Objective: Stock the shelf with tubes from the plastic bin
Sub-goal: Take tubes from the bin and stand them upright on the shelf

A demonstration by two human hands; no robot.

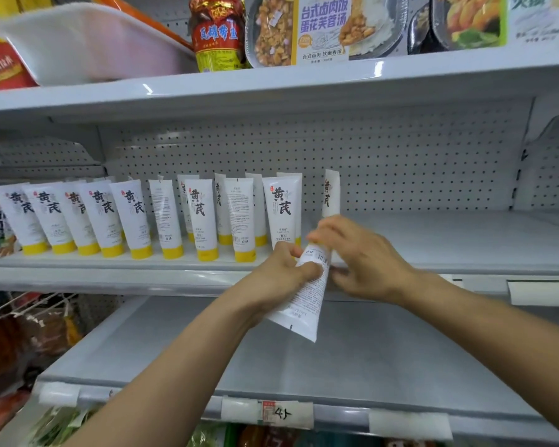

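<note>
My left hand (pixel 281 272) grips a white tube (pixel 304 304) around its middle, crimped end toward me and cap end tilted up at the middle shelf (pixel 433 243). My right hand (pixel 365 262), blurred, curls over that tube's cap end, with fingers above and thumb below; the cap itself is hidden. Behind my right hand another tube (pixel 331 191) stands alone on the shelf, its base hidden. To its left, several white tubes with yellow caps (pixel 204 217) stand in rows. A white plastic bin (pixel 78 43) rests tilted on the top shelf at the upper left.
The middle shelf is bare to the right of the lone tube. The lower shelf (pixel 368 366) below my arms has price-tag holders along its front edge. A red jar (pixel 217 33) and boxed meals (pixel 323 27) stand on the top shelf. Packaged goods hang at the far left.
</note>
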